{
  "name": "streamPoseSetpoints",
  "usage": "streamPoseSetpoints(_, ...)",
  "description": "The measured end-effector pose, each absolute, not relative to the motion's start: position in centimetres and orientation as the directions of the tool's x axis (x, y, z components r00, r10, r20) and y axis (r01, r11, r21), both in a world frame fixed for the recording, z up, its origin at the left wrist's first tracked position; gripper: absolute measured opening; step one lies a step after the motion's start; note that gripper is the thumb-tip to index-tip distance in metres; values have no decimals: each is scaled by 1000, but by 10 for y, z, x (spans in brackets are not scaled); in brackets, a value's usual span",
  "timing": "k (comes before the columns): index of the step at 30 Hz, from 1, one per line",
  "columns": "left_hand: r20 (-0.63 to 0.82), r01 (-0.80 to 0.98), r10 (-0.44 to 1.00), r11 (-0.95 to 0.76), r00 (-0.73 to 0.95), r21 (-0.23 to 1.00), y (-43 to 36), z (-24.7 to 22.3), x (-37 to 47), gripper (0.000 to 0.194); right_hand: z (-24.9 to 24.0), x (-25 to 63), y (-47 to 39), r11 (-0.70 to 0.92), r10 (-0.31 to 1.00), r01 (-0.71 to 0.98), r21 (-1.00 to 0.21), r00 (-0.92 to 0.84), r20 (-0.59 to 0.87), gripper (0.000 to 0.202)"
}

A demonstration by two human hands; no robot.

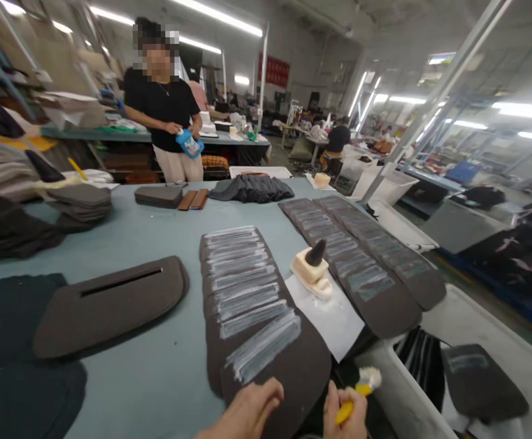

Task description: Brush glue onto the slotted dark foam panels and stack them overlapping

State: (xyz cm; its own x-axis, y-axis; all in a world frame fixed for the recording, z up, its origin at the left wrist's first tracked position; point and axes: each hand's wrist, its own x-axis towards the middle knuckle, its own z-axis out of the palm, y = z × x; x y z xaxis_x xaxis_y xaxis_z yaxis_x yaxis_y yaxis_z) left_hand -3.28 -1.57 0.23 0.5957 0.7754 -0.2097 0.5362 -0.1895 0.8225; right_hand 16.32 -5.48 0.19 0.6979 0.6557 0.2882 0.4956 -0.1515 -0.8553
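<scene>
We list: right hand [356,419], closed around one yellow-handled brush [363,389], pale bristles upward. Left hand [254,407], loosely open with fingers bent, nothing visible in it, at the nearest of the overlapping dark panels [250,296], white-streaked, rowed on our blue-green worktop [156,235]. Beside them: cream container [309,269], white paper [339,323].

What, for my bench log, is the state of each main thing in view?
Left hand: on the near dark panels
Right hand: closed on yellow-handled brush
Yellow-handled brush: bristles whitened
Near dark panels: overlapping, white-streaked
Right-side panels: overlapping, streaked
Slotted dark panel: flat, unstreaked
Black cone: tilted, tip up
Blue jug: held by co-worker
Ceiling tubes: lit
</scene>
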Motion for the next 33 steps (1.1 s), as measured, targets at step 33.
streamPoseSetpoints(33,-332,571,893,450,-304,687,-21,-70,-80,64,-94,169,-23,143,915,882,-448,55,401,17)
